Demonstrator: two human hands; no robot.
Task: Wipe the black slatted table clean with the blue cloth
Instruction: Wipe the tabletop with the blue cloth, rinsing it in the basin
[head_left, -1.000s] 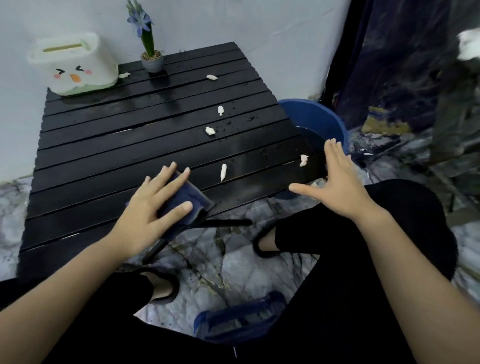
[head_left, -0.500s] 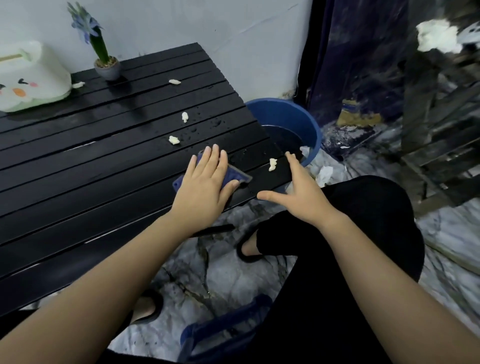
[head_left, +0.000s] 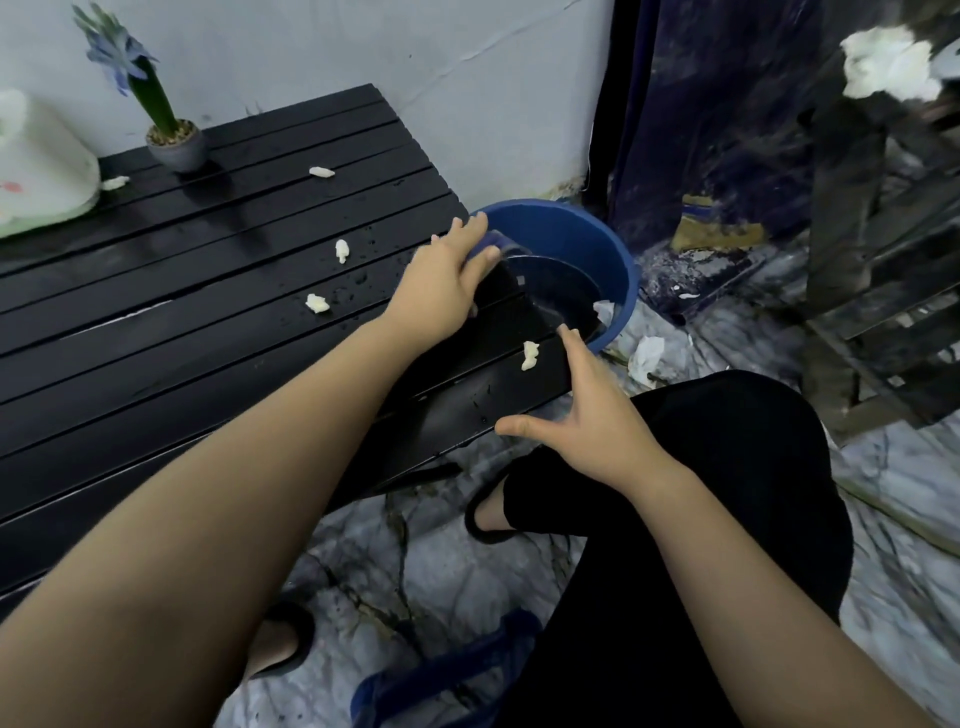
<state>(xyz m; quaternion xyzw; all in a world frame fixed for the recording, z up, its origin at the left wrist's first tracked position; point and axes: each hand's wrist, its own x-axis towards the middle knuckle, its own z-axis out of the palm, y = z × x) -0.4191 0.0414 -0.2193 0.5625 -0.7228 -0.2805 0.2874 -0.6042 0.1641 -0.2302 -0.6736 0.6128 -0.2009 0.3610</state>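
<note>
The black slatted table (head_left: 156, 364) is wet, with several white scraps on it, one (head_left: 530, 356) near its right end. My left hand (head_left: 441, 280) lies flat at the table's right edge, pressing on the blue cloth (head_left: 503, 243). Only a blurred corner of the cloth shows past my fingers, beside the blue bucket (head_left: 597, 234). My right hand (head_left: 587, 415) is open with fingers spread and holds nothing. It hovers at the table's near right corner, just right of that scrap.
The bucket stands on the floor against the table's right end and holds dark water. A potted blue flower (head_left: 174, 148) and a white box (head_left: 36, 166) stand at the table's back. Crumpled paper (head_left: 647, 353) lies on the marble floor. A blue stool (head_left: 447, 675) is under me.
My left hand has slid the cloth from the table's near edge to the right end by the bucket. The scrap near the front edge is gone. My right hand stayed by the corner.
</note>
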